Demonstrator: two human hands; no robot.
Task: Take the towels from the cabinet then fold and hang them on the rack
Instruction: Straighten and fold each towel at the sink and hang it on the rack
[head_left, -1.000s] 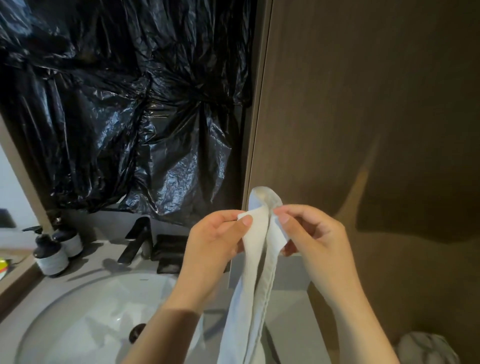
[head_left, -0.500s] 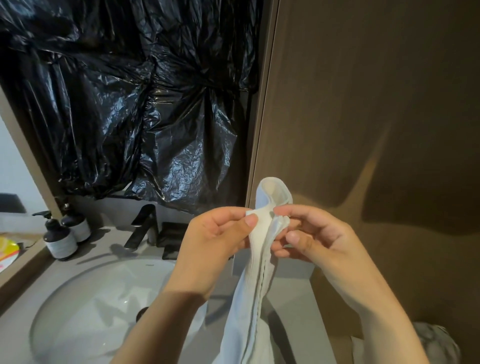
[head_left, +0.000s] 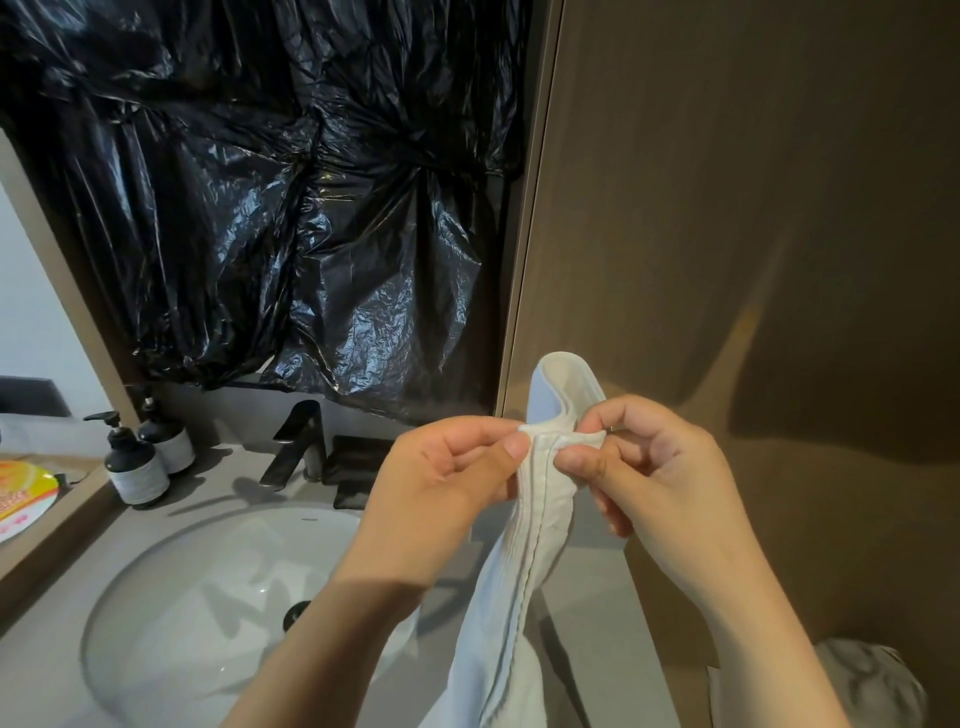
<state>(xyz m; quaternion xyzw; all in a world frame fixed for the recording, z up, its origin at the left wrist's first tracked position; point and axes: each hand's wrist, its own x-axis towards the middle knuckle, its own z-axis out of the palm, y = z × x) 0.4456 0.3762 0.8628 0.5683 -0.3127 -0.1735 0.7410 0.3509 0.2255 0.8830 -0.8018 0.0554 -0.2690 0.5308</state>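
You have a white towel (head_left: 540, 499) out of the cabinet, pinched at its hemmed top edge by your left hand (head_left: 447, 467) and right hand (head_left: 654, 467) just right of the sink (head_left: 171, 623), so folding looks barely begun and hanging remains.

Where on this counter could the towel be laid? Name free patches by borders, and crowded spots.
Free: the countertop strip between the sink basin and the wooden panel, partly hidden by the towel; the near corner left of the basin. Crowded: the back edge, with pump bottles, faucet and dark tray.
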